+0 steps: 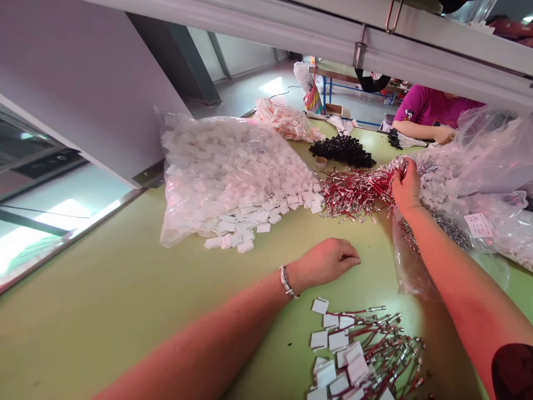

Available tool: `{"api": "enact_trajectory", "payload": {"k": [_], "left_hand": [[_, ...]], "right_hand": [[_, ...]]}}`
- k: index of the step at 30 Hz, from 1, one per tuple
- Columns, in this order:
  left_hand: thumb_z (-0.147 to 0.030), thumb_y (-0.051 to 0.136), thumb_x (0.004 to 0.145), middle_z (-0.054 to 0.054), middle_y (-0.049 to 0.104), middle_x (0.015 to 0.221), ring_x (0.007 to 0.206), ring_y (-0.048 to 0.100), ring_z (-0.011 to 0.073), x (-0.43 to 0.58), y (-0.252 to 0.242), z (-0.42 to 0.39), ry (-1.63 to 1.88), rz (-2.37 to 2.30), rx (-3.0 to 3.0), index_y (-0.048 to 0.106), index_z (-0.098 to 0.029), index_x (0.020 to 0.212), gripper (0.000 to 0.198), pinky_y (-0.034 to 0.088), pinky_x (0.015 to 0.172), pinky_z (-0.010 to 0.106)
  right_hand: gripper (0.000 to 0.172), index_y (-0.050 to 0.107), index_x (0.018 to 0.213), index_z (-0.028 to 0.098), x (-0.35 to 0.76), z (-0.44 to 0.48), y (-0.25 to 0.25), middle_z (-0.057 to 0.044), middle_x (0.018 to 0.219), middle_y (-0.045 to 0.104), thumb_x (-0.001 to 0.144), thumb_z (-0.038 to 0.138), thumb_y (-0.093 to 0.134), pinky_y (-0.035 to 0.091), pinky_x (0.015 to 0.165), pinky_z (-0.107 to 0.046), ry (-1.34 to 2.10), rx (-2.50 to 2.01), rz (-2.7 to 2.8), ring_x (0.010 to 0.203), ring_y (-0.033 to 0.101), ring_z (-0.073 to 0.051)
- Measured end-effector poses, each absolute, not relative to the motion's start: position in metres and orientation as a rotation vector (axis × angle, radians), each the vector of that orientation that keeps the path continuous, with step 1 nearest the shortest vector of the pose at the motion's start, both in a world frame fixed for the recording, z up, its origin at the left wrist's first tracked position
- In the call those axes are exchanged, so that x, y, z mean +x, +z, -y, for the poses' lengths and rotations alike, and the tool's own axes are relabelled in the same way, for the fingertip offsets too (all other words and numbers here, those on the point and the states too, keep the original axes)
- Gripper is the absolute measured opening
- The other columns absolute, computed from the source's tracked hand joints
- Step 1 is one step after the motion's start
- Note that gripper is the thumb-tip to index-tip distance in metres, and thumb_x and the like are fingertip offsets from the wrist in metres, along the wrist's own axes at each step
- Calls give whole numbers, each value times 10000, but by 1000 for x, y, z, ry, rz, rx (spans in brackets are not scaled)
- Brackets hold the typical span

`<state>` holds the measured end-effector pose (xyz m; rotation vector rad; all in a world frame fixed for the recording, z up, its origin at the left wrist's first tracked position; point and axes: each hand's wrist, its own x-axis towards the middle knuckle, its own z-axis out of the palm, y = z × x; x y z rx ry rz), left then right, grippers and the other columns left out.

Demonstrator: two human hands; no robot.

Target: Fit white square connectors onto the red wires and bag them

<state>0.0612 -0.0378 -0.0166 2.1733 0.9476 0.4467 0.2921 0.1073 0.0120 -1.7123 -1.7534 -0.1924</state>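
My right hand (406, 188) reaches to the right end of a heap of short red wires (353, 191) with metal ends. Its fingers are curled onto the wires there, and the fingertips are partly hidden. My left hand (327, 261), with a bracelet (287, 282) at the wrist, hovers over the bare table in front of the heap. Its fingers are curled closed and nothing shows in them. Nearest me lies a pile of red wires with white flat plastic pieces (339, 340) on one end and metal terminals on the other.
A large clear bag (216, 166) spills white plastic pieces (244, 225) on the left. Behind are black pieces (343, 151) and pale pink-white bundles (287, 119). Clear bags (495, 205) crowd the right. A person in a magenta top (435, 108) sits opposite, below an overhead rail (291, 39).
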Motion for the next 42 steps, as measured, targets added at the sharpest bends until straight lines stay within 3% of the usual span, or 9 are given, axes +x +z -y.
{"api": "enact_trajectory", "payload": {"k": [7,14,18,24,26,30,34,37,42], "left_hand": [[-223,530,897,35,701,830,769,630,147,61,-15,39,433,-947,2215,713,-156,829,207,480,741,238],[-244,499,919,66,699,930,869,637,197,73,-16,55,339,-934,2501,687,-184,994,212,500,793,312],[-239,575,874,76,704,981,923,632,219,71,-10,57,291,-894,2507,692,-178,1031,205,492,820,333],[-220,497,909,25,695,750,658,593,115,52,10,40,439,-792,2226,709,-143,820,242,478,672,243],[-234,487,916,36,695,789,711,605,128,54,9,38,651,-893,2227,704,-150,853,241,489,706,261],[-256,429,962,81,707,922,876,629,180,69,2,46,785,-859,2455,697,-162,985,285,501,824,336],[-385,447,970,93,550,1372,1331,404,293,79,-5,54,638,-680,2787,615,-226,1231,348,293,1102,529],[-495,433,953,70,473,1456,1423,265,306,80,-15,51,492,-722,2868,626,-227,1217,423,134,1160,569],[-354,452,966,107,613,1306,1253,512,273,72,-29,35,456,-1111,2855,727,-145,995,346,308,1123,463]], "right_hand": [[510,229,1444,91,288,-81,43,-166,1294,508,950,210,178,417,931,-355,-268,-1616,1920,1125,524,-220],[426,523,1314,192,231,-27,18,-112,1183,618,925,148,355,433,896,-353,-38,-1195,2666,995,582,-221],[359,595,1249,200,216,-20,-6,-101,1171,629,899,242,528,410,965,-406,168,-873,2909,1081,543,-234],[714,393,1442,293,259,-16,38,-59,1532,316,791,356,678,345,1075,-409,585,-934,2810,1348,351,-237],[827,313,1481,304,265,-16,49,-67,1519,334,757,386,705,401,1014,-404,537,-1077,2658,1273,430,-246],[437,590,1245,197,262,-37,47,-70,1063,659,845,373,598,473,764,-333,415,-1337,2231,787,579,-161],[299,700,822,168,280,-59,49,-19,709,655,896,356,479,426,629,-293,382,-1546,2178,610,533,-129],[192,712,802,180,303,-51,55,-24,717,670,826,303,566,412,615,-288,249,-1783,2361,626,562,-140],[200,704,944,205,309,-21,34,-93,1036,680,859,266,533,435,663,-301,-118,-2027,2603,867,630,-217]]}}
